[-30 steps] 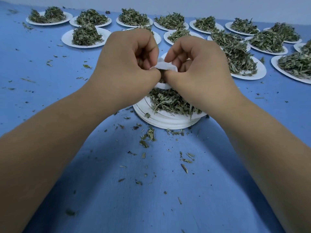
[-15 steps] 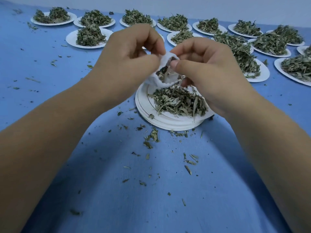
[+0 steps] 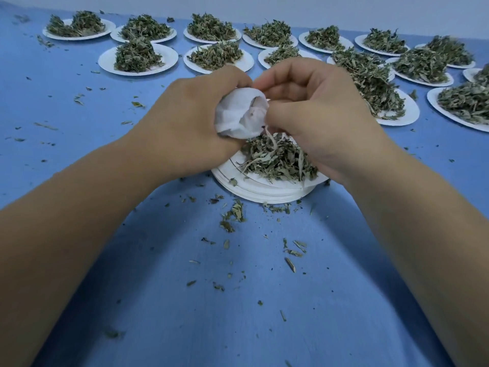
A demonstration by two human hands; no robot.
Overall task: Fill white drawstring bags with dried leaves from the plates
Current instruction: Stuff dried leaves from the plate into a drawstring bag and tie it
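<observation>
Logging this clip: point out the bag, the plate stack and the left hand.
bag (image 3: 235, 115), head view, cloth side.
plate stack (image 3: 264, 193), head view, front rim.
left hand (image 3: 185, 120), head view, back of hand.

Open blue tabletop (image 3: 238, 327) runs up the lower centre between left forearm (image 3: 66, 247) and right forearm (image 3: 423, 247), strewn only with flat leaf crumbs (image 3: 232, 215). A stack of paper plates (image 3: 264, 193) blocks the centre. Leaf-heaped plates (image 3: 137, 59) crowd the upper edge and right; the left side offers open passage.

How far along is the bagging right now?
Done: the stacked plates under the near one suggest earlier portions bagged. In hand: left hand holds the white bag, right hand pinches its mouth; leaves lie below. Left: many heaped plates behind.
</observation>
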